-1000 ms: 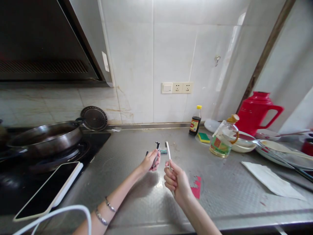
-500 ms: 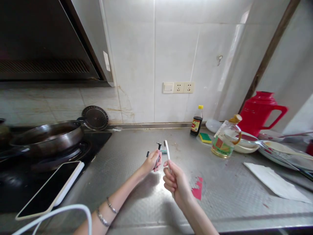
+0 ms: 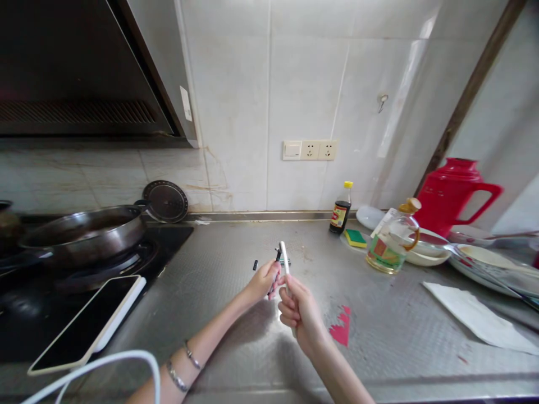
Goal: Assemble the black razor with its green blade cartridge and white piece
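My left hand (image 3: 268,279) is closed around the handle of a black razor (image 3: 278,257), its small head pointing up and away from me. In my closed right hand (image 3: 298,308) is a slim white stick with a rounded end, which looks like a toothbrush (image 3: 284,257). Its upper end is right beside the razor head; whether they touch I cannot tell. A small black piece (image 3: 255,264) lies on the counter left of my hands. Just behind the toothbrush lies a small greenish item (image 3: 287,262), partly hidden.
A phone (image 3: 86,325) with a white cable lies by the stove, where a steel pan (image 3: 86,230) stands. To the right are a sauce bottle (image 3: 340,210), a sponge (image 3: 356,238), an oil jug (image 3: 389,244), a red thermos (image 3: 450,196), dishes and a white paper (image 3: 480,317).
My right hand has brought the toothbrush slightly left, right up beside the razor head. The razor has shifted a little to the right. The camera view has moved slightly.
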`<state>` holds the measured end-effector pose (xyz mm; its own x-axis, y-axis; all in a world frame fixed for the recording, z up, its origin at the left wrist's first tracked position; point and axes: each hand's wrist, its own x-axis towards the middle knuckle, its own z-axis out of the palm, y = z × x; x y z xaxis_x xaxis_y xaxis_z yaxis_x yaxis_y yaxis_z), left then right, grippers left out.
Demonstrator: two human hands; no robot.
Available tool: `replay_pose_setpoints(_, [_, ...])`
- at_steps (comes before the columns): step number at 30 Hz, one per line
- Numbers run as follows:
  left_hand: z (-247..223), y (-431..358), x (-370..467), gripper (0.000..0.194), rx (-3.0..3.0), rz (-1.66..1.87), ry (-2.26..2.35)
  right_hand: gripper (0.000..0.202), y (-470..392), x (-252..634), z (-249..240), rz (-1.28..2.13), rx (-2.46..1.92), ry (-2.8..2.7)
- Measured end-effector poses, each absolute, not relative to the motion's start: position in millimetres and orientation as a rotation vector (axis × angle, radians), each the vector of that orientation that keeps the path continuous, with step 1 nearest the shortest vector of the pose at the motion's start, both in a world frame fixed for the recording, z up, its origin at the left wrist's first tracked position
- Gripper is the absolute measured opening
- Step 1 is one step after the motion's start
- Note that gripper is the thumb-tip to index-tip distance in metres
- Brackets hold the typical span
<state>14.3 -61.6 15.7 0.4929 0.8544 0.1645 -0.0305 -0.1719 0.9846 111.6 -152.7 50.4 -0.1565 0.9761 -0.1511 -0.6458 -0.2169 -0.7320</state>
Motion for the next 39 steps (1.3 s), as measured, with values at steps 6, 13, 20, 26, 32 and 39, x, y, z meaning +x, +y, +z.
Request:
replay_pose_setpoints(6, [13.3, -60.6, 14.0, 0.034, 1.657, 1.028, 0.807, 0.042, -156.0, 107.8, 44.4, 1.674, -0.773, -0.581])
replay_pose_setpoints(13, [13.2, -63.5, 13.1, 0.034, 1.732, 1.048, 0.883, 0.039, -150.0, 116.0, 50.1, 1.615, -0.773, -0.672])
replay_pose_setpoints(20, [9.9, -65.3, 13.6, 0.031, 1.788, 1.104, 0.994, 0.046, -160.1, 109.3, 36.8, 1.564, -0.908, -0.735])
replay_pose_setpoints(26, [5.8, -67.0, 13.9, 0.03, 1.854, 1.1, 1.073, 0.044, -154.3, 108.4, 44.4, 1.525, -0.851, -0.74])
replay_pose_setpoints(32, [8.3, -66.1, 11.6, 0.025, 1.831, 1.176, 1.021, 0.046, -164.4, 97.8, 31.2, 1.559, -0.914, -0.755])
replay_pose_setpoints(39, [6.4, -66.3, 14.7, 0.028, 1.752, 1.087, 0.922, 0.043, -156.6, 108.0, 43.7, 1.524, -0.813, -0.734])
